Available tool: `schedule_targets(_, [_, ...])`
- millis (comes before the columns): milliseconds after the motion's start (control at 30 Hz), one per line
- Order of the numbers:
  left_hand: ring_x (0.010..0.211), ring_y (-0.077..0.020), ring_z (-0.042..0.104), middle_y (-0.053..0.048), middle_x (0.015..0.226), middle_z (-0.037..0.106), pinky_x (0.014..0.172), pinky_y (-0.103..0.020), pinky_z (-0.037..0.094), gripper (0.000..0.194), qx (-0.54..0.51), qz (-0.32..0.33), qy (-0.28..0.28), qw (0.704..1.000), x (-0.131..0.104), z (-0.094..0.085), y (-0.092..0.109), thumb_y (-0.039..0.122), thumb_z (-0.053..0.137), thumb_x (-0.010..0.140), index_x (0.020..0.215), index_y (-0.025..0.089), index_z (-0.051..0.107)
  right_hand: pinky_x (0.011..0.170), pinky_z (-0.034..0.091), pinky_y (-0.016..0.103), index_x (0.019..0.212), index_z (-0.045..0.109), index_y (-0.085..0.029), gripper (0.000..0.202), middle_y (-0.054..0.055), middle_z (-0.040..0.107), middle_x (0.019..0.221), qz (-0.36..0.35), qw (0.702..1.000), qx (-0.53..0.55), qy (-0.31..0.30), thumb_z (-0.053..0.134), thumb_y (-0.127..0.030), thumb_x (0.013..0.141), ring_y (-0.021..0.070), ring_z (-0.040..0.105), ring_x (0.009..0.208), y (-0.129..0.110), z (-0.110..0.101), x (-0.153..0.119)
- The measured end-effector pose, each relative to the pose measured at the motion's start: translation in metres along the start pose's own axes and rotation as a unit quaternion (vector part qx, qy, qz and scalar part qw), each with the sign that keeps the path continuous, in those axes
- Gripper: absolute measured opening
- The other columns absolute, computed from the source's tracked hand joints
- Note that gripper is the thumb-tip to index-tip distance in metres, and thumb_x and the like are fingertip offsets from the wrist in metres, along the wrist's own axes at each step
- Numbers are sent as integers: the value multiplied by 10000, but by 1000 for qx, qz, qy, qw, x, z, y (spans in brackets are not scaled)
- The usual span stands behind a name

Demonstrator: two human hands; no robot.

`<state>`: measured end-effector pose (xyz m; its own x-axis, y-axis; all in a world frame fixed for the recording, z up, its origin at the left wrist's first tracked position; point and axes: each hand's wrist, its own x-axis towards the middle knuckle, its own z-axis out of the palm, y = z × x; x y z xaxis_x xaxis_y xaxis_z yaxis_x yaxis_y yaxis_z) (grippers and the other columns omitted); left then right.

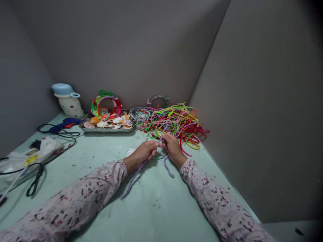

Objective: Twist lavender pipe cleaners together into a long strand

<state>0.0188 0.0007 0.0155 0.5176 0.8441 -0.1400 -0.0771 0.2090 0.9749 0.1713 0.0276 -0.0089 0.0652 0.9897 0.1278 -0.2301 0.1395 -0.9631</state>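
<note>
Grey walls [141,50] stand along the back and sides. Tabletop [156,208]: right edge runs close past the right sleeve [214,201]; near edge out of frame. Working room is the stretch between the forearms. Fuzzy stem pile [176,117] sits back right, just past the hands, spilling to the right edge. Shell tray [108,130] is left of it, bottle [69,106] in the back left corner. Left hand [145,152] and right hand [173,147], close together, both pinch lilac stem [133,180]; can't tell if one piece or two.
</note>
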Motion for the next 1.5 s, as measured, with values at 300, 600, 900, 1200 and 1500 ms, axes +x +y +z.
schedule_targets(300, [332,-44,243,90,458,369,345,-187,160,309,20,15,-8,1000,-1,0,-4,411,516,827,953,143,603,381,276,194,644,541,-192,249,-63,492,522,4,999,21,33,659,-398,719,67,431,419,0,-5,3])
schedule_targets(600, [328,-46,261,81,462,400,344,-189,177,322,22,13,-5,1000,-4,0,-2,433,489,843,928,142,600,399,276,200,664,540,-192,264,-71,492,532,-10,996,55,69,667,-419,715,62,425,431,-1,-5,5])
schedule_targets(900, [327,-45,248,81,446,381,349,-192,159,296,10,-4,-24,1000,-3,2,-3,429,514,827,884,151,599,386,268,198,637,524,-197,243,-72,457,512,-1,989,105,105,685,-371,688,65,406,431,0,-4,7])
schedule_targets(1200, [335,-40,265,73,470,409,361,-183,191,298,-15,9,-20,1000,-3,0,-5,395,491,841,925,134,609,389,330,178,703,591,-180,249,-61,526,570,23,983,158,91,725,-386,664,49,443,438,-6,-9,10])
schedule_targets(1500, [308,-45,245,82,441,392,333,-179,180,282,3,-7,-11,1000,-4,0,-2,381,481,836,922,143,604,368,322,174,768,658,-167,288,-46,540,551,67,991,107,-36,699,-447,714,57,465,416,-5,-7,3])
